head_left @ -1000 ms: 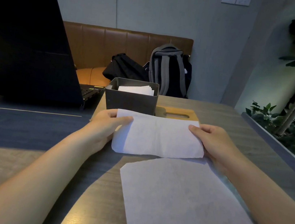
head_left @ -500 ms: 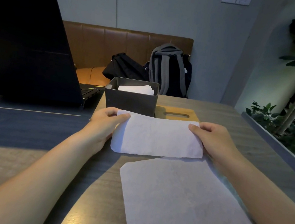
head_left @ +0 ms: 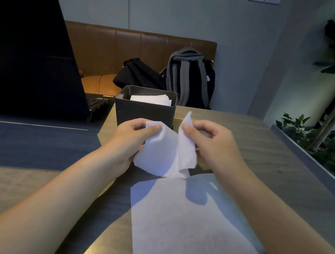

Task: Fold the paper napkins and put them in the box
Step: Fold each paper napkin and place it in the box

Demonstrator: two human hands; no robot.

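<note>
Both hands held one napkin (head_left: 165, 154) above the table (head_left: 256, 143), just in front of the dark box (head_left: 145, 113). The left hand (head_left: 132, 139) pinched its left end and the right hand (head_left: 209, 143) pinched its right end (the paper buckled into a loose fold between them). More folded napkins (head_left: 151, 98) sat inside the box. A flat sheet (head_left: 190, 233) lay nearer the person.

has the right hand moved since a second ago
Yes. The right hand has swung leftward toward the left hand, bringing its napkin end closer to the box.
</note>
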